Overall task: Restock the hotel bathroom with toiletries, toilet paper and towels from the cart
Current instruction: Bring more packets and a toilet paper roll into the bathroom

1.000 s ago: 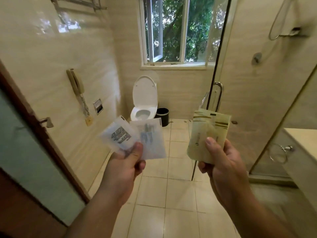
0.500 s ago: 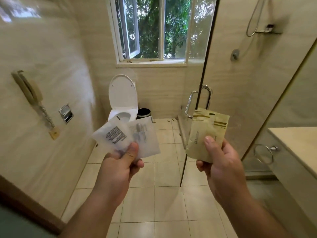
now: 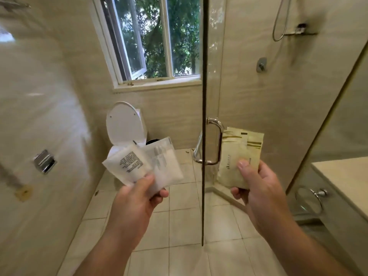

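**Both hands loaded with packets, facing the shower door edge**

Left hand (image 3: 135, 208): clamped. The thumb presses two white sachets (image 3: 129, 164) against the curled fingers. The sachets fan upward and overlap, and the left one carries a block of black print.

Right hand (image 3: 258, 196): clamped. The thumb pins overlapping beige packets (image 3: 237, 156) with gold stripes against the fingers. Both loads are held in the air, well apart from each other and touching nothing else.

Between the hands, the dark vertical edge of the glass shower door (image 3: 203, 96) runs from the top of the view down to the floor (image 3: 183, 222). A chrome loop handle (image 3: 216, 142) is fixed to this edge, just beside the beige packets in the view. How far the door stands from the hands cannot be told.

Open room: pale floor tiles lie bare to the left of the door edge and run on to the toilet. On the right, a low kerb (image 3: 225, 196) crosses the floor under the right hand.

Right margin: the corner of a pale worktop (image 3: 346, 176), with a chrome towel ring (image 3: 310, 198) mounted below its edge.

Left wall: a chrome paper holder (image 3: 44, 161).

Far end: the toilet (image 3: 124, 124) with its lid upright, a dark bin (image 3: 152, 141) just beside it, and above them a window (image 3: 157, 40) with one sash swung open.
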